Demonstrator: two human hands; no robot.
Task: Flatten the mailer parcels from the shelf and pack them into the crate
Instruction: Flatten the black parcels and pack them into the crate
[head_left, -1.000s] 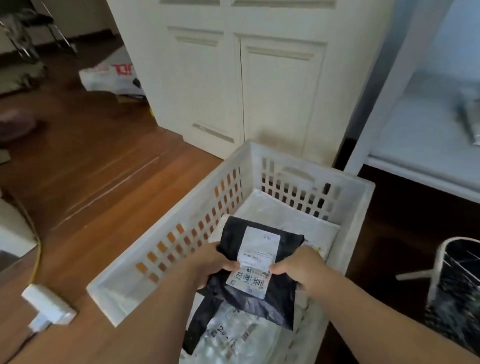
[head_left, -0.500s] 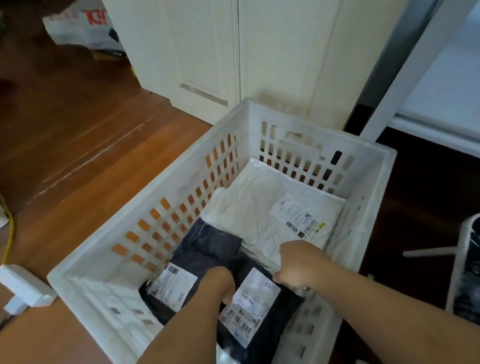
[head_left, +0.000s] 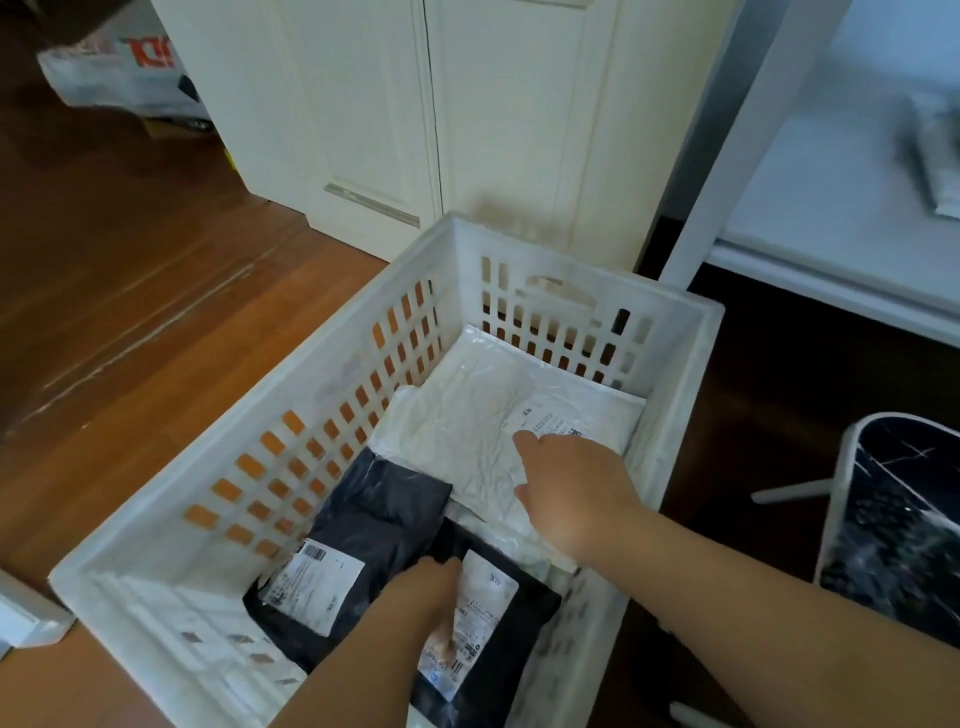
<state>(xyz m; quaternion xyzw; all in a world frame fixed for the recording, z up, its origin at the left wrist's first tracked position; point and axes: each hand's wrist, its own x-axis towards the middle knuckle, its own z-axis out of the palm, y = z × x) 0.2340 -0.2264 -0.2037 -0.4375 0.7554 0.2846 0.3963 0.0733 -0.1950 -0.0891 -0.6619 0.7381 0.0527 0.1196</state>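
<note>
My right hand's (head_left: 576, 493) fingers are spread and hold nothing, resting flat on the white mailer (head_left: 467, 431) at the crate's (head_left: 332, 384) twelve o'clock end. My left hand (head_left: 431, 587) presses the black mailer (head_left: 498, 639) at six o'clock, beside another black one (head_left: 363, 519); whether its fingers grip, I cannot tell. I judge this the packing step. Next, fetching another parcel (head_left: 935, 150) from the shelf (head_left: 810, 197) at two o'clock.

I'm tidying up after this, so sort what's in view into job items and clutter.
Job:
- white crate
- white mailer
- two dark mailers
- parcel on the shelf
- left hand, right hand

Lying about:
- plastic bag on the floor
- white stool
</note>
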